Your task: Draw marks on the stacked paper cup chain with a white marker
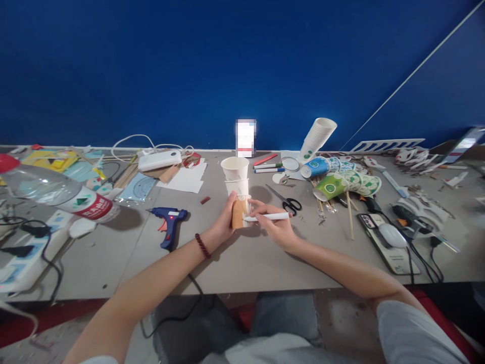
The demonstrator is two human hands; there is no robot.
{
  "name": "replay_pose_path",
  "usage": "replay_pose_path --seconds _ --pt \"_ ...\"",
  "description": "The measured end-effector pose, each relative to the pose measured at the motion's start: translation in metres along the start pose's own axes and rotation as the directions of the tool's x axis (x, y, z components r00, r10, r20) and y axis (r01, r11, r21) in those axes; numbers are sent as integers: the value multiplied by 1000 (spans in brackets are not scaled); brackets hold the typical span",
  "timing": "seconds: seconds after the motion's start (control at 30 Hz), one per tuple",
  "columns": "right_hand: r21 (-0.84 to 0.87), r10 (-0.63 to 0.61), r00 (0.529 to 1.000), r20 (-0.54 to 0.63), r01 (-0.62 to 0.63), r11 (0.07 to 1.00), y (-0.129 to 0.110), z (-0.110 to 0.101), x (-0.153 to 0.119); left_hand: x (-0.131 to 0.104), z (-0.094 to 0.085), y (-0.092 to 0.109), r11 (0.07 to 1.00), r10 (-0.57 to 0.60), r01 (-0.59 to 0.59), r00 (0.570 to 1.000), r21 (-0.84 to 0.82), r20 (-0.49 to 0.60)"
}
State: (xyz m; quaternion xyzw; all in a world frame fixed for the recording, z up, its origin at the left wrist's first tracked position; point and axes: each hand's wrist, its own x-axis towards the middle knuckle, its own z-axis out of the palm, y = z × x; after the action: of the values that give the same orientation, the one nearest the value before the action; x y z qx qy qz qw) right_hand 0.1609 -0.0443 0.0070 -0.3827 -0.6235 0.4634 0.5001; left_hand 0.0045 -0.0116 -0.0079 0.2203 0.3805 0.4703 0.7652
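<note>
My left hand [224, 220] is wrapped round the lower part of a stack of white paper cups [235, 172], from its left side. The bottom paper cup [239, 215] carries an orange-brown patch on its wall, with white beside it. In my right hand [279, 230] is a white marker [279, 216], held in a pinch like a pen. Its tip points left and appears to touch the wall of the bottom cup. My fingers hide the left edge of that cup. The cups stand roughly upright over the table.
A blue glue gun [171, 222] lies left, near a plastic bottle [91, 202] and a power strip [34, 253]. Black scissors [290, 203], markers [268, 170], a leaning cup stack [317, 139] and green cups [333, 187] are right. A lit, blurred screen [245, 139] stands at the back.
</note>
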Motion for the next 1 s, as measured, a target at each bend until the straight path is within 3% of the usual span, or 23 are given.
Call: replay_pose_path --seconds 0.3,0.53,0.77,0.9,1.0 --pt "13 66 996 -53 -66 998 0 -1 1 -3 3 2 1000 20 -21 996 14 87" --pt "-10 -3 1000 -26 3 1000 -5 0 1 -2 2 2 1000 -26 26 1000 1 -10" --pt "56 115 991 65 -118 991 -12 2 -1 -3 1 3 999 -34 34 998 -6 -61" --pt "74 45 999 -9 -44 996 -6 2 0 -2 1 3 999 -38 38 999 -8 -2" --pt "71 62 996 -61 -58 996 -1 1 1 -2 2 2 1000 -5 6 999 -10 49"
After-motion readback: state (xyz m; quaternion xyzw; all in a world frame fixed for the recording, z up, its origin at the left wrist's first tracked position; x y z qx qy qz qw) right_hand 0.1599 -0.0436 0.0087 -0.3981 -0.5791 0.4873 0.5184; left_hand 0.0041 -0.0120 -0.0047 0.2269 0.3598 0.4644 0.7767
